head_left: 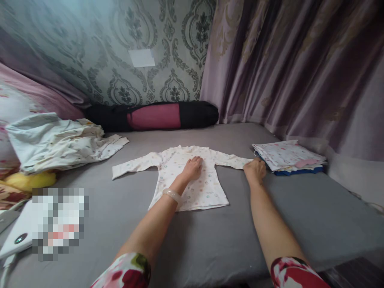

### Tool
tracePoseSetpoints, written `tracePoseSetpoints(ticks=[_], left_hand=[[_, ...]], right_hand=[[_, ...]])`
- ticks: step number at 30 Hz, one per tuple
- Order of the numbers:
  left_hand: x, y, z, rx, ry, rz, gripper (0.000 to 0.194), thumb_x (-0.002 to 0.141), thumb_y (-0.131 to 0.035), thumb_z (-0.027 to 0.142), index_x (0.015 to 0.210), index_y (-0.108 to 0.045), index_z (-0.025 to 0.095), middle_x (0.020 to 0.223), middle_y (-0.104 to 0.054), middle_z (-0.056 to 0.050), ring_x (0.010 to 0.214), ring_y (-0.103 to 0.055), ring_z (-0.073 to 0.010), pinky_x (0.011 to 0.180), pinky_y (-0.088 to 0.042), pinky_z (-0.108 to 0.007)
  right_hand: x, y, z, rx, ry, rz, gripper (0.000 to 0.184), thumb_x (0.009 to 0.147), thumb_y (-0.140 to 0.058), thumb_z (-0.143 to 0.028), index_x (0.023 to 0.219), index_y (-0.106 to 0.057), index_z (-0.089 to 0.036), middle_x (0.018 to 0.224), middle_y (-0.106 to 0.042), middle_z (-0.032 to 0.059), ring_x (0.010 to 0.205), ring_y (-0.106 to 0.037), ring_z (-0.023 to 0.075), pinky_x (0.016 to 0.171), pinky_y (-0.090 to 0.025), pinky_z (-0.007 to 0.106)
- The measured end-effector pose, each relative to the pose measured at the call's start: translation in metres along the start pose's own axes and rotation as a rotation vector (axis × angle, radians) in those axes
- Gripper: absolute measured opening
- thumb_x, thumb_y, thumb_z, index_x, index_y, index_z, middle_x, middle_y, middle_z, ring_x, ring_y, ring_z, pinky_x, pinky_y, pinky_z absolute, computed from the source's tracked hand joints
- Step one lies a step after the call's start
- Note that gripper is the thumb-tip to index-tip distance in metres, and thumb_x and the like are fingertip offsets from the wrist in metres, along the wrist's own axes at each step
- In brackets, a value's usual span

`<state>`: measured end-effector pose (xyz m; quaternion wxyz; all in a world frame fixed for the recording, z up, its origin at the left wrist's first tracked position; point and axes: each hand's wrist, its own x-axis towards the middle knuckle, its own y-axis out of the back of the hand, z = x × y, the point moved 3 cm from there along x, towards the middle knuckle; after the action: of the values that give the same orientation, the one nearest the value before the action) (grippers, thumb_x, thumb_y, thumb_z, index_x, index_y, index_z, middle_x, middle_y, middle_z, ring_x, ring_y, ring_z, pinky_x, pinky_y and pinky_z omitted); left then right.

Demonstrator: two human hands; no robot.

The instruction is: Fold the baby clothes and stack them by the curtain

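A small white long-sleeved shirt (207, 188) with a fine print lies spread flat on the grey bed (210, 240), both sleeves stretched out sideways. My left hand (192, 168), with a pale bangle on the wrist, rests on the shirt's chest, fingers curled down against the cloth. My right hand (255, 170) is closed on the cuff end of the shirt's right sleeve.
A stack of folded printed clothes (288, 157) lies at the right, near the curtain (300, 68). A loose heap of pale garments (57, 140) sits at the left. A black and red roll bag (156, 116) lies along the wall. A white device (18, 234) is at the near left.
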<state>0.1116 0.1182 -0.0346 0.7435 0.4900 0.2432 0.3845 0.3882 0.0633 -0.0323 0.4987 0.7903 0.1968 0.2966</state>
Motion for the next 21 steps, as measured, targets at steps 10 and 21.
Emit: tracePoseSetpoints(ticks=[10,21], left_hand=[[0.04,-0.012,0.011,-0.063,-0.035,0.08,0.042,0.096,-0.033,0.033,0.132,-0.046,0.015,0.144,-0.046,-0.014,0.136,-0.037,-0.0237,0.114,-0.024,-0.043],[0.055,-0.017,0.007,0.035,0.007,-0.027,0.055,0.095,-0.036,0.045,0.144,-0.032,0.019,0.157,-0.024,-0.013,0.146,-0.015,-0.0278,0.117,-0.013,-0.048]], right_hand=[[0.002,0.001,-0.009,0.264,0.026,-0.045,0.047,0.083,-0.056,-0.026,0.127,-0.052,-0.011,0.111,-0.065,0.0184,0.103,-0.062,0.0284,0.086,-0.047,0.038],[0.019,-0.017,-0.013,0.208,0.151,-0.065,0.024,0.074,-0.055,-0.022,0.084,-0.073,-0.01,0.093,-0.071,0.0182,0.102,-0.062,0.0297,0.084,-0.046,0.035]])
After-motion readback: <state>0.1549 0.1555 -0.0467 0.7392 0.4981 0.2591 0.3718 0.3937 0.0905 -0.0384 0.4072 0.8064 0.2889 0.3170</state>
